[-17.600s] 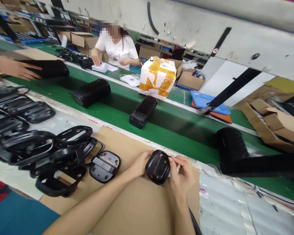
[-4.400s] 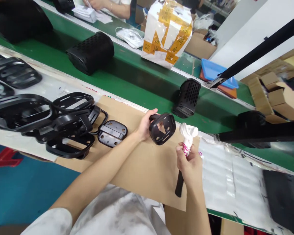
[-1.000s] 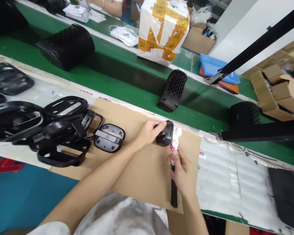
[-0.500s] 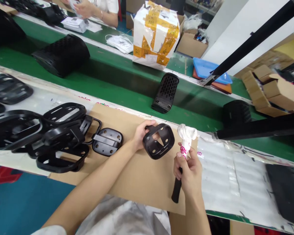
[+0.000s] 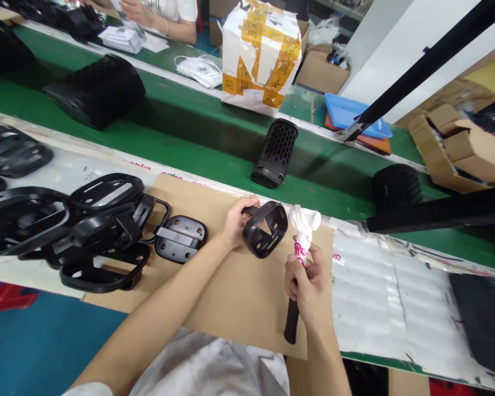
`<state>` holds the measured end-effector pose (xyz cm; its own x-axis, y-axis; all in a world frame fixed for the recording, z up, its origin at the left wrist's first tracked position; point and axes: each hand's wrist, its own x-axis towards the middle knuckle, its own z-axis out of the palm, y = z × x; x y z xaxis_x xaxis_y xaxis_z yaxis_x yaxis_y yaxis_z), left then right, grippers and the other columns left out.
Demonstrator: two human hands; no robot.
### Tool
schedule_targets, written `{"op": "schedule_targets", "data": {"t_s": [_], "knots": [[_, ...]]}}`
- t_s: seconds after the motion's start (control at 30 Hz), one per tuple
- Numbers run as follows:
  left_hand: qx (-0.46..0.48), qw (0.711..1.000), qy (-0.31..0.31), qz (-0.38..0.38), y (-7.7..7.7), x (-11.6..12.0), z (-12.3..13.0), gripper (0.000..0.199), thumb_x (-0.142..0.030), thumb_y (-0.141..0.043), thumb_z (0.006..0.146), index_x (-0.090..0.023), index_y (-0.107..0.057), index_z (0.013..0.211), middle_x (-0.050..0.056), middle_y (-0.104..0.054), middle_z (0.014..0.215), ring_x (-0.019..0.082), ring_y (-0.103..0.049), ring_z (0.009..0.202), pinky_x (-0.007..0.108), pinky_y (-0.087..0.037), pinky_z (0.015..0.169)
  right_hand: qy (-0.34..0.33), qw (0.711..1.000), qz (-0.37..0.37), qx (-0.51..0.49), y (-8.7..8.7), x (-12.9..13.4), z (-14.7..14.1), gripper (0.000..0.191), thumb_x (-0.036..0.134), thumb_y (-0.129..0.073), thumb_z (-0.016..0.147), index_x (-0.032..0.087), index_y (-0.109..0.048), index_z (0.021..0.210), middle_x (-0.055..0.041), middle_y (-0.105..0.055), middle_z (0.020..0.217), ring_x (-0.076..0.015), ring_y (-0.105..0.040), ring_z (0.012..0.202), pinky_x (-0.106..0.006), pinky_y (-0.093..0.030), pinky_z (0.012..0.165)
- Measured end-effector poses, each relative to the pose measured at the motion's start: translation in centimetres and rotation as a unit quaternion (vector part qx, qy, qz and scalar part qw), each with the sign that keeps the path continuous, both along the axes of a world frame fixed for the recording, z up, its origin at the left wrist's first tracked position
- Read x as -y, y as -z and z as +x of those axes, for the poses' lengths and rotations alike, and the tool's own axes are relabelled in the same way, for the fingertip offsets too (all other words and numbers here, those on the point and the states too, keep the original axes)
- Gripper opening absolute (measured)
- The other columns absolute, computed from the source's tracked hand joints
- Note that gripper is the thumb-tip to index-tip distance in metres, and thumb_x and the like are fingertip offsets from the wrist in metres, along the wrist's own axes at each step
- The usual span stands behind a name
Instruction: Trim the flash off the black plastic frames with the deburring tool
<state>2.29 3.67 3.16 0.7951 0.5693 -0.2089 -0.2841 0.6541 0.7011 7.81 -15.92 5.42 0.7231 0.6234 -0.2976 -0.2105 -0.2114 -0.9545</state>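
Gripping black plastic ring-shaped frame (image 5: 265, 235) by edge only, left hand (image 5: 233, 223) fingers could let it slip onto brown cardboard sheet (image 5: 239, 291); right hand (image 5: 309, 283) fingers closed round black-handled tool with white cloth-wrapped tip (image 5: 302, 242), tip just beside frame, could snag.

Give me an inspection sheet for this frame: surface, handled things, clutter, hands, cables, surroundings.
Surface: brown cardboard sheet on a bench beside a green conveyor belt.
Handled things: black plastic ring-shaped frame; black-handled tool wrapped in white cloth.
Clutter: pile of black plastic frames; black plate with a crossbar.
Hands: left hand grips the frame; right hand grips the tool, its cloth tip beside the frame.
Cables: nothing seen.
Surroundings: black perforated housings on the belt; taped white parcel; another person's hands opposite.
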Motion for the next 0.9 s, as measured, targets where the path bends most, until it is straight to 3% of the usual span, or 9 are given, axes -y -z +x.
{"op": "schedule_targets", "data": {"t_s": [0.1, 0.23, 0.37, 0.5, 0.67, 0.77, 0.9], "knots": [[-0.083, 0.979, -0.105, 0.154, 0.5, 0.5, 0.4, 0.047, -0.048, -0.066, 0.082, -0.02, -0.037, 0.059, -0.006, -0.029, 0.057, 0.008, -0.026, 0.052, 0.024, -0.023, 0.05, -0.026, 0.999, -0.025, -0.002, 0.5, 0.1, 0.5, 0.043, 0.058, -0.073, 0.09, 0.023, -0.054, 0.106, 0.0074, -0.052, 0.068, -0.0069, -0.038, 0.041, -0.018, -0.032, 0.035], [-0.117, 0.947, -0.096, 0.285, 1.1, 1.4, 0.5, 0.048, -0.051, -0.058, 0.093, -0.02, -0.039, 0.062, -0.004, -0.034, 0.062, 0.011, -0.035, 0.062, 0.026, -0.03, 0.06, -0.101, 0.991, -0.089, 0.007, 1.5, 0.5, 1.1, 0.055, 0.067, -0.063, 0.093, 0.023, -0.057, 0.124, 0.0033, -0.055, 0.079, -0.0089, -0.044, 0.044, -0.02, -0.033, 0.033], [-0.137, 0.934, -0.071, 0.321, 1.4, 2.0, 0.5, 0.049, -0.052, -0.057, 0.096, -0.02, -0.039, 0.064, -0.004, -0.033, 0.064, 0.012, -0.037, 0.065, 0.027, -0.03, 0.062, -0.136, 0.98, -0.14, -0.03, 2.0, 0.7, 1.1, 0.062, 0.068, -0.059, 0.095, 0.022, -0.058, 0.137, 0.0045, -0.047, 0.074, -0.009, -0.038, 0.046, -0.02, -0.029, 0.036], [-0.121, 0.939, -0.043, 0.319, 1.6, 1.6, 0.4, 0.049, -0.053, -0.056, 0.097, -0.019, -0.041, 0.064, -0.003, -0.034, 0.065, 0.012, -0.037, 0.065, 0.028, -0.029, 0.062, -0.122, 0.979, -0.157, 0.048, 2.3, 1.1, 1.0, 0.063, 0.063, -0.057, 0.098, 0.022, -0.057, 0.147, 0.0009, -0.054, 0.079, -0.0107, -0.042, 0.051, -0.022, -0.033, 0.041], [-0.097, 0.938, 0.009, 0.331, 1.9, 1.0, 0.2, 0.054, -0.057, -0.054, 0.098, -0.019, -0.04, 0.062, -0.003, -0.033, 0.062, 0.011, -0.032, 0.061, 0.029, -0.026, 0.06, -0.167, 0.967, -0.178, 0.075, 2.3, 2.0, 1.8, 0.067, 0.061, -0.052, 0.103, 0.025, -0.047, 0.158, 0.0025, -0.053, 0.075, -0.0119, -0.044, 0.052, -0.024, -0.039, 0.047], [-0.108, 0.936, 0.016, 0.334, 2.2, 1.1, 0.2, 0.055, -0.06, -0.054, 0.097, -0.019, -0.042, 0.062, -0.003, -0.034, 0.063, 0.012, -0.033, 0.061, 0.029, -0.025, 0.06, -0.125, 0.974, -0.17, 0.088, 1.4, 2.4, 2.1, 0.066, 0.062, -0.056, 0.101, 0.025, -0.05, 0.156, 0.0035, -0.049, 0.07, -0.0122, -0.042, 0.054, -0.022, -0.035, 0.044], [-0.123, 0.935, -0.003, 0.331, 2.2, 1.5, 0.3, 0.055, -0.06, -0.053, 0.097, -0.018, -0.046, 0.062, -0.002, -0.037, 0.063, 0.013, -0.037, 0.063, 0.029, -0.026, 0.061, 0.021, 0.985, -0.115, 0.127, 0.5, 2.4, 0.9, 0.062, 0.06, -0.058, 0.101, 0.024, -0.056, 0.151, 0.0026, -0.053, 0.072, -0.0106, -0.04, 0.049, -0.023, -0.034, 0.042]]}}
